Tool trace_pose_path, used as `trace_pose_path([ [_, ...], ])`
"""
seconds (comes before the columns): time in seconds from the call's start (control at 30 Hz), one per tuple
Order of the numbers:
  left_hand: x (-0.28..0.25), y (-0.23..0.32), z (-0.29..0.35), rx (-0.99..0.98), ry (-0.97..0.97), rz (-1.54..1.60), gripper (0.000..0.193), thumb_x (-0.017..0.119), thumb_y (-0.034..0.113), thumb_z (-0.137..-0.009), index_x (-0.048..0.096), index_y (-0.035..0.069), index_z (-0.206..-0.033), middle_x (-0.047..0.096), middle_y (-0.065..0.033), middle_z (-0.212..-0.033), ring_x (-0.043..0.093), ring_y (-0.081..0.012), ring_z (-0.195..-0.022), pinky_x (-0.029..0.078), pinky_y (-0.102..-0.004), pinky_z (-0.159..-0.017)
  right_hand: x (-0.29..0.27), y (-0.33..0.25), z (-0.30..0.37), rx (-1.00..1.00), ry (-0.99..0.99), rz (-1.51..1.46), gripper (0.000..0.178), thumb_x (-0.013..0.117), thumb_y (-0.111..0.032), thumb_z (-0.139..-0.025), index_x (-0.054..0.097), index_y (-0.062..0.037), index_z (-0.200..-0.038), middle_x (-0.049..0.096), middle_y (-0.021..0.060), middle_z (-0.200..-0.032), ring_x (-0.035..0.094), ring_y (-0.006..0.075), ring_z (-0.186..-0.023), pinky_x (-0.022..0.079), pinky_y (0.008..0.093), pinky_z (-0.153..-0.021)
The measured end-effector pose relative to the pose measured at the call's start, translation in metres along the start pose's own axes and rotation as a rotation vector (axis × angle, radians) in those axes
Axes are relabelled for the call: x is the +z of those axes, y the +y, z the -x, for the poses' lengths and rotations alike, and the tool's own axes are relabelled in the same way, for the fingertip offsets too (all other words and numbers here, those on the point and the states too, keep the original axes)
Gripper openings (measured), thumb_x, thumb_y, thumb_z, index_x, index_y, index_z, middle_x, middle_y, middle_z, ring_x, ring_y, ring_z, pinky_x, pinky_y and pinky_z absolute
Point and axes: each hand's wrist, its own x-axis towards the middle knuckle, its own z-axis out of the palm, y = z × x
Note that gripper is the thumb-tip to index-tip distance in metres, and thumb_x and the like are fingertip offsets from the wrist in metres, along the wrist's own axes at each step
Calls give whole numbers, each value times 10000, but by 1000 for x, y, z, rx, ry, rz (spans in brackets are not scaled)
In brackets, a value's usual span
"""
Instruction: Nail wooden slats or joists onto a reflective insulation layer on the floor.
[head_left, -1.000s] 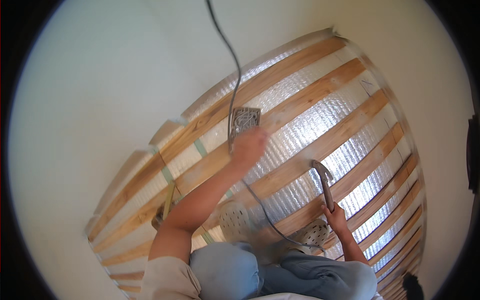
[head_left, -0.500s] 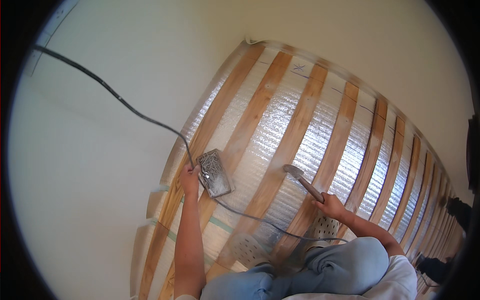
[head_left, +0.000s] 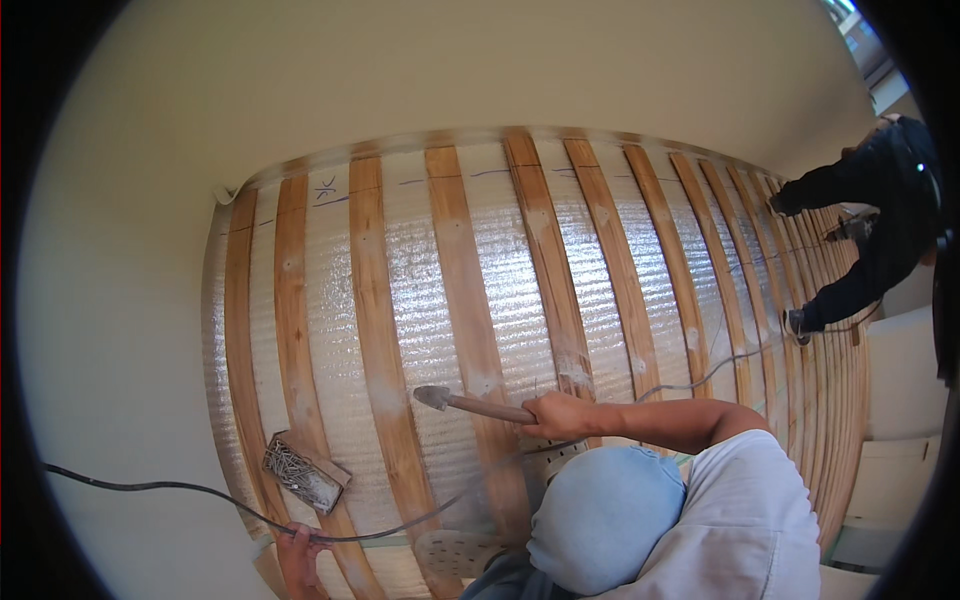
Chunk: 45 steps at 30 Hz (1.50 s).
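Note:
My left hand [head_left: 298,562], low at the left, has its fingers closed around a black cable [head_left: 215,495] near the wall. Just above it, an open box [head_left: 328,466] full of nails [head_left: 293,474] rests tilted across the wooden battens. My right hand [head_left: 560,414] grips the end of a hammer's wooden handle [head_left: 490,408]. The hammer's grey metal head [head_left: 433,398] points left, over the silvery sheet between two battens. The cable passes behind my right forearm and runs on to the right.
Parallel wooden battens [head_left: 460,240] lie over silvery foil sheeting [head_left: 420,270] up to a pale wall [head_left: 480,70]. My bent knee [head_left: 605,515] and a perforated shoe [head_left: 455,552] are below. At the far right, a person in dark clothing [head_left: 880,225] bends over the battens.
My view has swung right, bringing the other person more fully into sight. My left hand still holds the cable, now lower in view. The hammer has turned to lie nearly level.

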Motion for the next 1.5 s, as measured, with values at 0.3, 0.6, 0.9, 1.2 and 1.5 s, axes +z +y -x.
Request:
trace_pose_path([
  [0.3, 118, 38, -61, 99, 115, 238, 207, 589, 174, -948, 506, -11, -987, 615, -148, -923, 659, -250, -808, 578, -354, -749, -11, -29, 8, 37, 73, -62, 309, 621, -307, -854, 603, -7, -927, 645, 240, -799, 640, 401, -765, 487, 474, -687],
  [0.6, 146, 67, -111, 252, 139, 448, 148, 539, 74, -955, 490, -63, -982, 582, -183, -994, 629, -280, -953, 546, -390, -933, -15, -52, 7, 81, 61, -309, 319, 639, -293, -866, 605, 16, -936, 641, 198, -724, 656, 320, -670, 495, 410, -612],
  [0.9, 115, 76, -109, 20, -187, -597, 383, 616, 280, -911, 622, -36, -1126, 654, -69, -961, 626, -153, -880, 525, -297, -793, 0, -16, -13, 68, 56, -259, 310, 679, -286, -836, 602, 11, -879, 629, 207, -720, 640, 322, -653, 478, 410, -604],
  [1.2, 31, 134, -71, -59, 133, -1194, 320, 633, 331, -850, 682, 28, -941, 667, -143, -851, 636, -242, -801, 494, -359, -747, -26, 15, -28, 133, 58, -377, 297, 655, -248, -853, 594, 42, -863, 640, 160, -672, 645, 226, -618, 487, 375, -608],
  [1.5, 35, 80, -39, 113, 192, -1110, 178, 658, 181, -809, 685, 28, -894, 681, -152, -876, 651, -294, -842, 498, -355, -746, -57, 33, -10, 149, 75, -121, 260, 647, -202, -858, 592, 52, -859, 637, 130, -655, 637, 185, -618, 483, 337, -590],
])
